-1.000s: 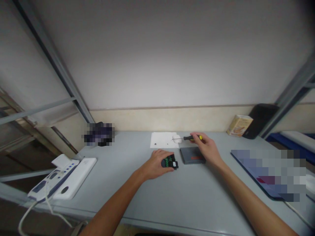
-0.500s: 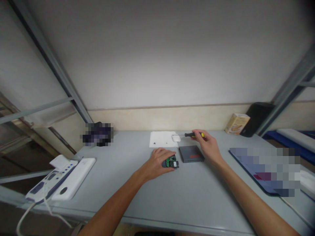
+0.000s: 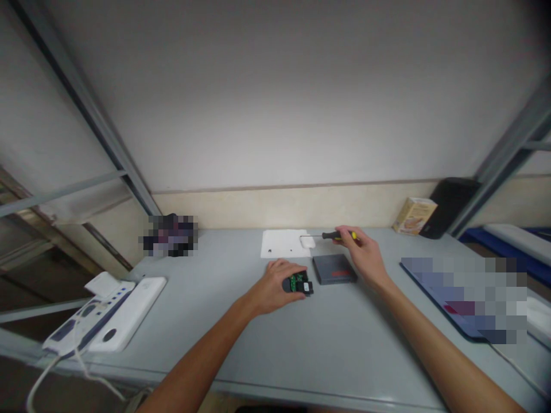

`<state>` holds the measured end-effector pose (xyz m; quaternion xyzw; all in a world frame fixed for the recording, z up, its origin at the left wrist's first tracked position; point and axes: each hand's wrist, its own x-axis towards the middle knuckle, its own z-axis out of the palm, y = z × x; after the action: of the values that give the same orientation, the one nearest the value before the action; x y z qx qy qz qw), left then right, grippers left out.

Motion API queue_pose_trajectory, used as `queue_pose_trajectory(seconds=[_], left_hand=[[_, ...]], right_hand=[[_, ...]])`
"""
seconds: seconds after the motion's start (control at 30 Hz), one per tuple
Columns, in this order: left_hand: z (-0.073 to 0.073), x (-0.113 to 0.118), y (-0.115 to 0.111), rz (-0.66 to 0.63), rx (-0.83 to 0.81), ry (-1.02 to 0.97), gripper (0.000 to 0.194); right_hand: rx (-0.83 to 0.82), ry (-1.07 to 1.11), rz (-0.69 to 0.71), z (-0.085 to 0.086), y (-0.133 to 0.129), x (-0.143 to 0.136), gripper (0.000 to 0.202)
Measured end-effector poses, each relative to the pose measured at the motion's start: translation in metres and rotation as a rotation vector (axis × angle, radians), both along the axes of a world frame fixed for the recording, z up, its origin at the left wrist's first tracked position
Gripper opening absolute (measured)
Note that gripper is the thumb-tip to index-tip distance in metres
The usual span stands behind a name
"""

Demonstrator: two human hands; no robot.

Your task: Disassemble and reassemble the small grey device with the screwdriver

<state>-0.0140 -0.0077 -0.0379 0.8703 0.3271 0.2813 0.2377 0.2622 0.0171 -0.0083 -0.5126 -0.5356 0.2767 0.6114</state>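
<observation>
My left hand grips a small dark device with an exposed green circuit board, thumb on the near side and fingers over the far side. In my right hand is a screwdriver with a black and yellow handle, its shaft pointing left. The screwdriver's tip is over or beside a small white rounded case at the edge of a white paper sheet; whether they touch I cannot tell. Tiny dark pieces lie on the paper. Between my hands sits a flat grey box with red marking.
On the left are a white power strip with cables and a long white power bank-like block. A blurred dark object stands at the back left. To the right are a yellow box, a black case and a dark-edged pad.
Almost nothing differs. The view has shifted very slightly, and both hands keep the same hold on the circuit-board device and the screwdriver.
</observation>
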Motion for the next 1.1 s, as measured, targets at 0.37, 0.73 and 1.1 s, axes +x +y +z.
queue_pose_trajectory(seconds=[0.37, 0.73, 1.1], left_hand=[[0.001, 0.0, -0.002, 0.121, -0.048, -0.018, 0.061], [-0.011, 0.001, 0.016, 0.448, 0.026, -0.213, 0.021], [0.0, -0.004, 0.014, 0.422, 0.077, -0.2, 0.014]], right_hand=[[-0.059, 0.074, 0.086, 0.008, -0.009, -0.008, 0.046], [-0.222, 0.076, 0.202, 0.012, -0.022, -0.021, 0.05], [-0.209, 0.073, 0.254, 0.017, -0.027, -0.027, 0.045]])
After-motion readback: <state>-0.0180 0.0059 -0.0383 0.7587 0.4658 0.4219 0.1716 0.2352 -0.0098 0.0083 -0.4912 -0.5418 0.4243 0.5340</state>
